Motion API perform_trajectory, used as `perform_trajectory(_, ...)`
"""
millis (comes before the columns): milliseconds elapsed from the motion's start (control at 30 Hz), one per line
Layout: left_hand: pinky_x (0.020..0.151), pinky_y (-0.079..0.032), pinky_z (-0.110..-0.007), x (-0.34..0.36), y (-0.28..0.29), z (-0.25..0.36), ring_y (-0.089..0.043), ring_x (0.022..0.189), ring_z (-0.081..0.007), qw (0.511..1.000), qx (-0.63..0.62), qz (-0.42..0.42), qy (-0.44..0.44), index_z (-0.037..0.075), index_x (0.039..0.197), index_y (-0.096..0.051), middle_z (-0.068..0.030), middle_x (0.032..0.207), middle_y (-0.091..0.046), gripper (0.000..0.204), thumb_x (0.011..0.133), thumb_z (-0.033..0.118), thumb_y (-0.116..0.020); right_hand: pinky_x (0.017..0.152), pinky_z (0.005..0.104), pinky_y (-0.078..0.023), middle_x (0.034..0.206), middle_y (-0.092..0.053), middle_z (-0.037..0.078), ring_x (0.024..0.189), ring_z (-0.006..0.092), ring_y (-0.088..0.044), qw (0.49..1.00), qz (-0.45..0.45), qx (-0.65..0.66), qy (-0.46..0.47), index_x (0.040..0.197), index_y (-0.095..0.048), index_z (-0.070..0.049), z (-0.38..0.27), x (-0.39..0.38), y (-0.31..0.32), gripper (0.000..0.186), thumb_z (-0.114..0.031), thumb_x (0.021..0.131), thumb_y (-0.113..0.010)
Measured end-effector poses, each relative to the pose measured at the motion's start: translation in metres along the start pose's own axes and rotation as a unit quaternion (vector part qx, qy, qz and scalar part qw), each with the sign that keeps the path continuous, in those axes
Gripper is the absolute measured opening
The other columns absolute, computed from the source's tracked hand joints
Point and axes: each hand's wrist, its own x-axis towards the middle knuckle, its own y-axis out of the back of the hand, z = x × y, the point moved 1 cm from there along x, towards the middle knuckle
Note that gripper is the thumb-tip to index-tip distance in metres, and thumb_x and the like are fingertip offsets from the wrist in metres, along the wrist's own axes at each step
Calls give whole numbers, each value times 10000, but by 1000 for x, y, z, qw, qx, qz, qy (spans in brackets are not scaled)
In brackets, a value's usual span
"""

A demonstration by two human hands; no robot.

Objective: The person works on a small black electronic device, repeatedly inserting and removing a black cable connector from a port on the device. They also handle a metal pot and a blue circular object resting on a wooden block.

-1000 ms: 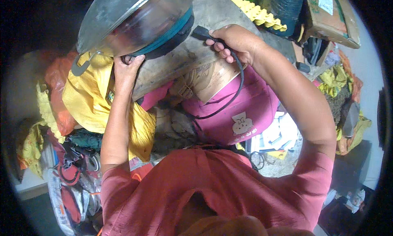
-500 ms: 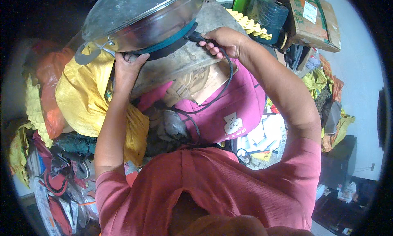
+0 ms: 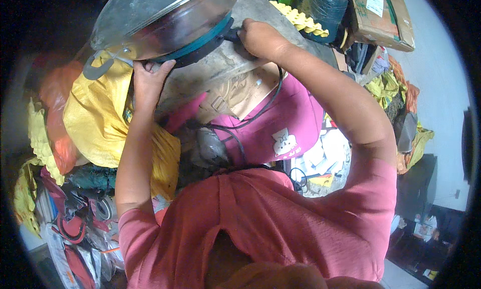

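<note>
Pan point(image 3: 180, 26), steel, on a teal base point(image 3: 205, 38), stood on the table point(image 3: 213, 68), just above the left fingers and up-left of the right ones. Left hand point(image 3: 150, 81): thumb lay along the base's near edge, apart from the forefinger; other fingers hidden, so could not tell how firm any hold was. Right hand point(image 3: 265, 41): fingers curled closed round a black plug point(image 3: 232, 36), its nose up against the base; could not tell whether seated. Cord point(image 3: 278, 88) dropped from below the right fingers and curved left across a pink bag point(image 3: 295, 116). Handle point(image 3: 98, 68) of the pan jutted left of the left fingers; yellow sack point(image 3: 95, 113) hung below it, orange bag point(image 3: 62, 118) further left. Beyond the right fingers, up and right: yellow tray point(image 3: 300, 19), then carton point(image 3: 378, 18).
</note>
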Motion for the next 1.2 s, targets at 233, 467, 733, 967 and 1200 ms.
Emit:
perform_trajectory(233, 917, -405, -309, 3, 0, -6, -524, 1038, -223, 999, 4, -20, -28, -60, 1208, -297, -173, 1140, -509, 738, 675, 115, -777, 716, 443, -482, 876, -605, 202, 826, 378, -592, 991, 52, -102, 68, 937, -509, -10, -8, -18, -1, 304, -266, 798, -595)
perform_trajectory(467, 928, -402, -308, 3, 1, -5, -512, 1062, -216, 999, -19, -28, -32, -53, 1200, -311, -171, 1161, -500, 705, 684, 95, -768, 663, 397, -500, 819, -612, 142, 788, 315, -608, 959, 100, -219, 148, 836, -569, -40, -2, -25, -4, 266, -305, 826, -550)
perform_trajectory(733, 923, -407, -306, 2, 1, -10, -524, 1045, -215, 998, -57, -23, -28, -44, 1182, -327, -155, 1136, -512, 678, 685, 95, -767, 676, 417, -508, 855, -627, 164, 810, 315, -623, 975, 101, -170, 100, 833, -604, -36, -10, -27, -5, 290, -314, 841, -521)
perform_trajectory(967, 889, -423, -297, 2, 0, -9, -538, 1004, -207, 999, -35, -5, 6, -51, 1151, -346, -151, 1097, -528, 686, 668, 149, -789, 659, 420, -485, 792, -606, 128, 767, 321, -601, 968, 168, -144, 118, 828, -575, -50, -6, -29, -10, 266, -315, 825, -548)
perform_trajectory(1200, 845, -433, -290, 3, 3, -9, -538, 943, -188, 999, 46, 2, 12, -72, 1150, -343, -144, 1055, -539, 711, 665, 193, -791, 630, 423, -489, 761, -595, 130, 725, 327, -603, 964, 190, -138, 127, 787, -576, -52, -5, -26, -11, 272, -322, 819, -561)
